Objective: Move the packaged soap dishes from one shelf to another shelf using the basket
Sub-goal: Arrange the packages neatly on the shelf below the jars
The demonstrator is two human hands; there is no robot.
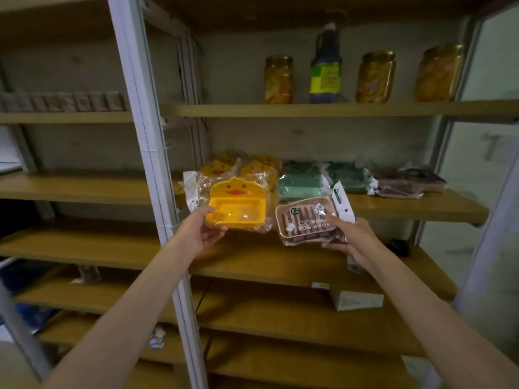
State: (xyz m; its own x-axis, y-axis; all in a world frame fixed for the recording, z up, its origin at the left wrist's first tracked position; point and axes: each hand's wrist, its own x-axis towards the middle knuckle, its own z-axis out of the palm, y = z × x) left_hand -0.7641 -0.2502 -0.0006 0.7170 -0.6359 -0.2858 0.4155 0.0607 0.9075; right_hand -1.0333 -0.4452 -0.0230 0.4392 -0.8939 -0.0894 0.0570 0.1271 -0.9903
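Two bare forearms reached up from the bottom of the view toward the wooden shelving; the left hand (pixel 200 230) gripped the lower left corner of a yellow duck-faced plastic soap dish in clear wrapping (pixel 236 204), thumb on its front and fingers curled beneath; the right hand (pixel 349 234) held a pink slatted soap box in a clear printed bag (pixel 307 223) by its right end, thumb on top and fingers under the pack, its "SOAP BOX" lettering upside down to the camera; both packs hung in the air just in front of the middle wooden shelf board (pixel 407 204), side by side and close to each other, whether touching could not be told.

Behind them on that board lay more packaged soap dishes: a pile of yellow duck dishes (pixel 238 167) at the left, green packaged dishes (pixel 314 178) in the middle, and dark purplish packaged dishes (pixel 407 182) further right, the groups just beside one another; no basket showed in the view.

On the board above stood three glass jars of yellow fruit (pixel 279 80) with a dark bottle bearing a yellow-green label (pixel 325 68) between the first and second; a grey-white metal upright (pixel 146 136) divided this bay from the left bay, where a row of small pinkish packets (pixel 64 101) sat blurred on a shelf; lower down, a white carton (pixel 356 300) lay on a board below the right hand.
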